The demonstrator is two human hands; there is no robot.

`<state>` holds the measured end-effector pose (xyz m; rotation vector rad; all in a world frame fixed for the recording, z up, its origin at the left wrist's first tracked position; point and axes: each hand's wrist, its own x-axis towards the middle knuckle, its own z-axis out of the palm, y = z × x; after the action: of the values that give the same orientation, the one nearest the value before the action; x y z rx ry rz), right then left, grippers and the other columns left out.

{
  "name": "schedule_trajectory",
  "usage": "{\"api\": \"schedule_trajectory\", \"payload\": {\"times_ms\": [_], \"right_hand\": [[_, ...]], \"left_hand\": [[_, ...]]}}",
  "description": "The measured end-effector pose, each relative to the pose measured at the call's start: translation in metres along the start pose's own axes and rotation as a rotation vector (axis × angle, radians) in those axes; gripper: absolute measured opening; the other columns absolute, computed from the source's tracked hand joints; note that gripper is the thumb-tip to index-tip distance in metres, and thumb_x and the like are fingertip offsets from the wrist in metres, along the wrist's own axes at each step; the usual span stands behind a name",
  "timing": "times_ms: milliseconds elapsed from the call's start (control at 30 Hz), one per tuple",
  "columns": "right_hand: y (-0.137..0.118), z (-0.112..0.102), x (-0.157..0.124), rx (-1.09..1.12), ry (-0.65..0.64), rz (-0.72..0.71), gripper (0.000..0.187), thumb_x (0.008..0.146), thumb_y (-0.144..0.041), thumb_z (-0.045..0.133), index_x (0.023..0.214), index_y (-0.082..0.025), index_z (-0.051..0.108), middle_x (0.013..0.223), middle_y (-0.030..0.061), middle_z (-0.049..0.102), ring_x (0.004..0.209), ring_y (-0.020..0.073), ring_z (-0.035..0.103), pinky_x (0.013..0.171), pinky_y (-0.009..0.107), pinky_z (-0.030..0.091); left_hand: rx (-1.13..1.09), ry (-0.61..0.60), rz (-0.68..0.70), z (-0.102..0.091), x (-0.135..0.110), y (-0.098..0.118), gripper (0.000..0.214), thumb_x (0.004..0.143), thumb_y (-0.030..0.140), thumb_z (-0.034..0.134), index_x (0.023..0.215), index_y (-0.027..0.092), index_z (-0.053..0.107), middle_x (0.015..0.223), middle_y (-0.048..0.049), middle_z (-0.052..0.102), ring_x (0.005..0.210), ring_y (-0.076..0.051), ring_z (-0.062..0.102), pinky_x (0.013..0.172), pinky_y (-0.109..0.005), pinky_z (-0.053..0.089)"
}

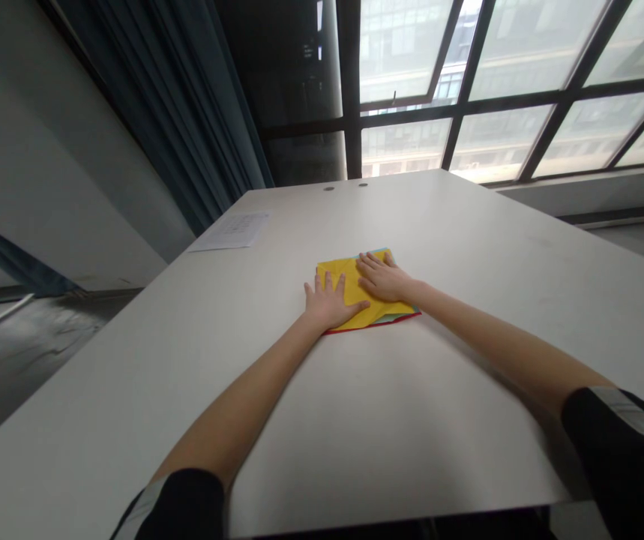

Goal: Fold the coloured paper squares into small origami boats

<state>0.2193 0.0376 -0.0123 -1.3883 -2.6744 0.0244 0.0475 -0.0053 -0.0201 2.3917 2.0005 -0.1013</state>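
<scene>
A small stack of coloured paper sheets [351,267] lies flat on the white table. Its top sheet is yellow and creased, while red, green and blue edges show from beneath. Pressed on the near left part is my left hand [330,301], fingers spread and palm down. My right hand [382,279] rests flat across the far right part, its fingers stretched out toward the left. Neither hand grips anything. Parts of the yellow sheet are hidden under both palms.
The white table [439,420] stretches toward a large window [405,150]. A printed white sheet [232,231] lies by its left edge, and two round inserts [329,189] sit near the far edge. A dark blue curtain [169,97] hangs beyond on the left.
</scene>
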Motion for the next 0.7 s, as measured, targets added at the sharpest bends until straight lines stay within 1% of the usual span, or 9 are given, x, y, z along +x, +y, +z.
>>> {"api": "schedule_trajectory", "payload": {"times_ms": [100,200,267,367,433,500,600,633,700], "right_hand": [[-0.015,-0.002,-0.002,0.092,-0.046,-0.063,0.065,0.09,-0.048,0.015,0.139,-0.007,0.027,0.146,0.0163,0.021,0.136,0.0282,0.014,0.107,0.054,0.013],[-0.021,0.002,-0.005,0.19,-0.119,-0.065,0.073,0.087,-0.058,0.014,0.141,-0.009,0.023,0.147,0.0151,0.02,0.136,0.027,0.016,0.108,0.049,0.017],[-0.018,0.006,-0.009,0.203,-0.129,-0.044,0.079,0.085,-0.063,0.014,0.142,-0.009,0.019,0.147,0.0143,0.019,0.136,0.0262,0.015,0.109,0.047,0.015],[-0.008,0.01,-0.014,0.173,-0.107,-0.045,0.085,0.081,-0.068,0.018,0.142,-0.008,0.018,0.147,0.0144,0.018,0.136,0.0266,0.015,0.11,0.046,0.013],[-0.002,0.011,-0.017,0.143,-0.096,-0.063,0.088,0.079,-0.071,0.021,0.142,-0.01,0.019,0.147,0.0141,0.018,0.136,0.0271,0.015,0.11,0.046,0.012],[0.003,0.012,-0.019,0.116,-0.093,-0.083,0.089,0.077,-0.073,0.023,0.143,-0.013,0.019,0.147,0.0135,0.018,0.136,0.0277,0.015,0.11,0.047,0.013],[0.007,0.014,-0.021,0.09,-0.086,-0.096,0.092,0.075,-0.075,0.025,0.143,-0.013,0.019,0.147,0.0137,0.017,0.135,0.0286,0.016,0.109,0.047,0.015],[0.008,0.015,-0.022,0.085,-0.082,-0.099,0.093,0.075,-0.075,0.025,0.142,-0.012,0.019,0.147,0.0142,0.017,0.135,0.0288,0.016,0.109,0.047,0.015],[0.01,0.017,-0.024,0.077,-0.077,-0.102,0.094,0.075,-0.075,0.025,0.142,-0.01,0.019,0.147,0.0151,0.017,0.135,0.029,0.016,0.11,0.046,0.015]], "left_hand": [[0.006,-0.012,-0.005,-0.002,0.001,0.0,0.087,0.074,0.075,0.02,0.143,0.024,0.01,0.15,-0.0134,0.01,0.135,-0.038,0.007,0.102,-0.06,0.008],[0.0,-0.023,-0.01,-0.003,0.002,-0.002,0.084,0.075,0.072,0.021,0.143,0.024,0.009,0.15,-0.0128,0.009,0.135,-0.038,0.006,0.102,-0.06,0.009],[-0.006,-0.026,-0.006,-0.003,0.002,-0.004,0.083,0.076,0.071,0.02,0.143,0.025,0.01,0.15,-0.0123,0.008,0.135,-0.038,0.005,0.102,-0.06,0.01],[-0.019,-0.028,0.018,-0.004,0.002,-0.007,0.079,0.075,0.072,0.021,0.142,0.031,0.011,0.15,-0.0097,0.009,0.135,-0.039,0.006,0.102,-0.062,0.009],[-0.023,-0.036,0.038,-0.005,0.003,-0.009,0.074,0.076,0.071,0.022,0.141,0.037,0.014,0.15,-0.0064,0.009,0.134,-0.04,0.005,0.101,-0.063,0.006],[-0.01,-0.031,0.064,-0.006,0.003,-0.011,0.068,0.079,0.068,0.02,0.14,0.038,0.016,0.151,-0.0034,0.01,0.135,-0.038,0.004,0.101,-0.064,0.001],[0.04,0.006,0.156,-0.008,0.006,-0.012,0.063,0.084,0.059,0.016,0.14,0.032,0.022,0.15,-0.0015,0.014,0.137,-0.031,0.004,0.103,-0.06,-0.006],[0.048,0.013,0.191,-0.008,0.008,-0.012,0.062,0.085,0.057,0.015,0.14,0.028,0.024,0.15,-0.0022,0.016,0.137,-0.029,0.007,0.105,-0.058,-0.005],[0.035,0.025,0.238,-0.008,0.014,-0.012,0.062,0.087,0.054,0.016,0.137,0.02,0.03,0.147,-0.0063,0.025,0.133,-0.028,0.02,0.107,-0.052,0.006]]}}
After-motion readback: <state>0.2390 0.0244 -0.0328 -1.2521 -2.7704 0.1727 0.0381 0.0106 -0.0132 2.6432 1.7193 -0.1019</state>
